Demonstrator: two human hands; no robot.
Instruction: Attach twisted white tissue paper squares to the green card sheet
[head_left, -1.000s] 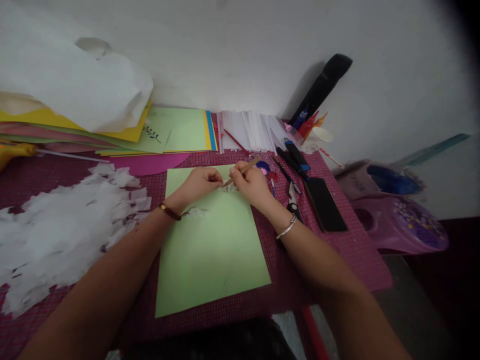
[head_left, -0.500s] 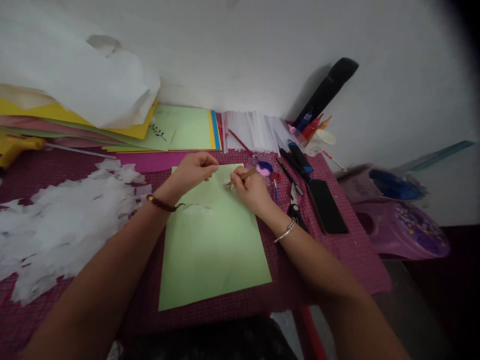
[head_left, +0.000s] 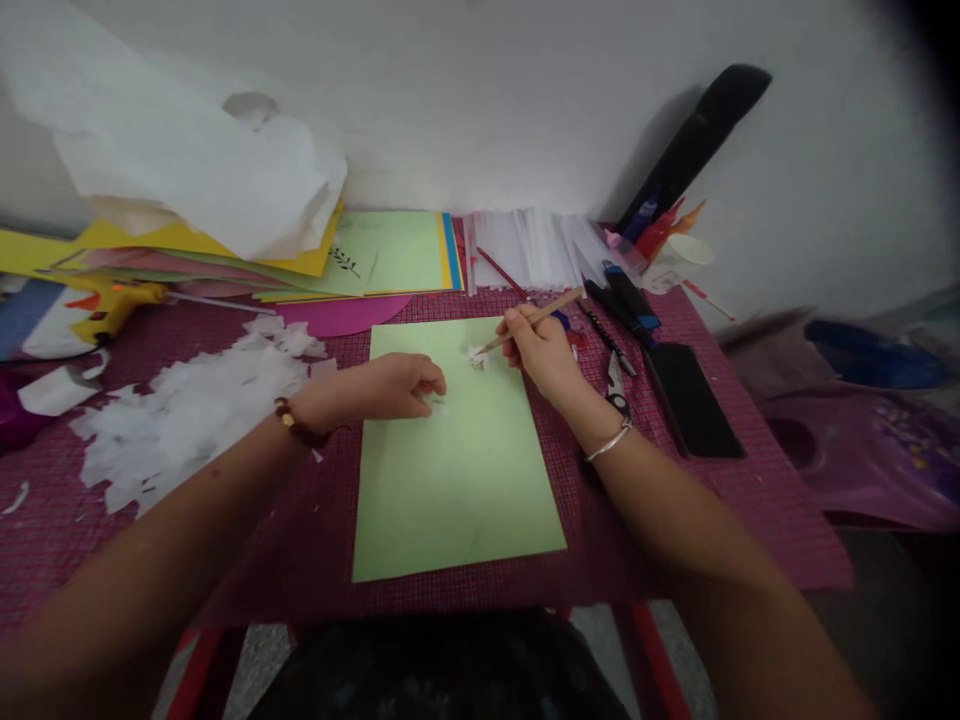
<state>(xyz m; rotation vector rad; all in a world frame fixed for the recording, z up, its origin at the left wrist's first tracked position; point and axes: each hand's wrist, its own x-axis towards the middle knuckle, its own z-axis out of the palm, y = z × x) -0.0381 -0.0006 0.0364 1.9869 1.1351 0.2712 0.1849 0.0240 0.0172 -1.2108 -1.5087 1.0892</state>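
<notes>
A light green sheet [head_left: 457,480] lies on the table in front of me. My right hand [head_left: 546,362] grips a slim wooden stick [head_left: 551,305] whose tip touches a small crumpled white bit [head_left: 477,357] near the sheet's top. Over the sheet's left half, my left hand [head_left: 386,388] has its fingers curled together at a white paper scrap [head_left: 436,404], which they seem to pinch; the fingertips partly hide it. A large pile of torn white paper pieces [head_left: 210,400] spreads to the left of the sheet.
Behind are stacked coloured sheets [head_left: 397,255] and clear glue sticks [head_left: 525,248]. A yellow glue gun [head_left: 112,310] lies at left. To the right are scissors [head_left: 616,385], a black flat-bladed tool [head_left: 694,400] and paint bottles [head_left: 660,235]. A purple chair [head_left: 847,450] stands beyond the table's edge.
My left hand has come down to the white scrap on the sheet. My right hand has drawn slightly right, the stick's tip now visible on the crumpled bit. The view has shifted.
</notes>
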